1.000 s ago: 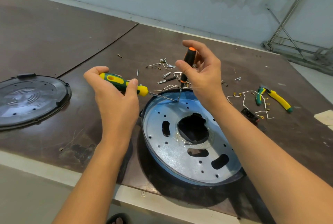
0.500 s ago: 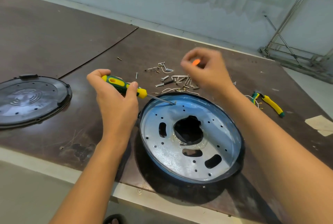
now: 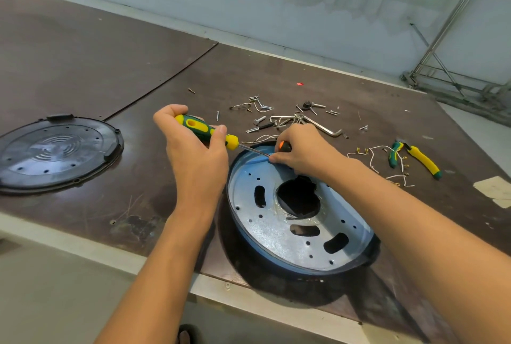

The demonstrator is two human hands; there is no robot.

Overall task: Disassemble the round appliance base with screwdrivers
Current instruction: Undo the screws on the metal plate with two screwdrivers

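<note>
The round appliance base [image 3: 279,235], a silver metal plate in a dark blue-black rim, lies tilted near the table's front edge. My left hand [image 3: 193,155] grips a green and yellow screwdriver [image 3: 206,131] whose shaft points right onto the base's far rim. My right hand [image 3: 301,151] rests on that same rim and holds a black and orange screwdriver [image 3: 284,146], mostly hidden in the fist. The two tools meet at the rim under my right fingers, so the tips are hidden.
A black round cover [image 3: 55,152] lies at the left. Several loose screws and a hex key [image 3: 318,123] are scattered behind the base. Green and yellow pliers [image 3: 420,159] and white wires [image 3: 378,158] lie at the right. The table's front edge [image 3: 83,244] runs close below.
My right hand dropped from above the base down onto the far rim, laying the orange screwdriver low. The left hand kept its screwdriver at the rim. The view shifted slightly.
</note>
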